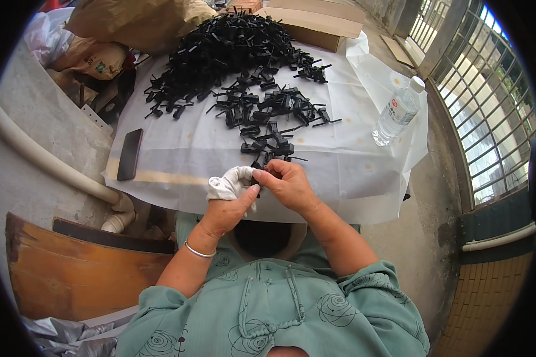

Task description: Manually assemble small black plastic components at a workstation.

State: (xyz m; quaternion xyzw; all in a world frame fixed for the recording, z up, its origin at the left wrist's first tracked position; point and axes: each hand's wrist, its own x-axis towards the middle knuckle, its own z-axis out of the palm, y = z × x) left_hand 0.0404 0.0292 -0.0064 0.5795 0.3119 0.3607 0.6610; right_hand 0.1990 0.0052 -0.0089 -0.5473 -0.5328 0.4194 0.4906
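The black pieces [229, 53] look like plastic with a dull sheen, the tablecloth [339, 172] smooth plastic, the glove [223, 187] matt cloth, the bracelet [199, 254] polished metal. At left, the phone [130, 154] is glossy and the near board [83, 273] scuffed wood; far off, the box [315, 22] is matt cardboard; at right, the bottle [397, 116] is clear, shiny plastic.

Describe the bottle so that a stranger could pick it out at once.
Find the table draped in a whitish translucent sheet, with a big heap of small black plastic parts on it. Look right of the heap, near the table's right side. The bottle is clear, with a white cap, quite unlike the opaque black parts.
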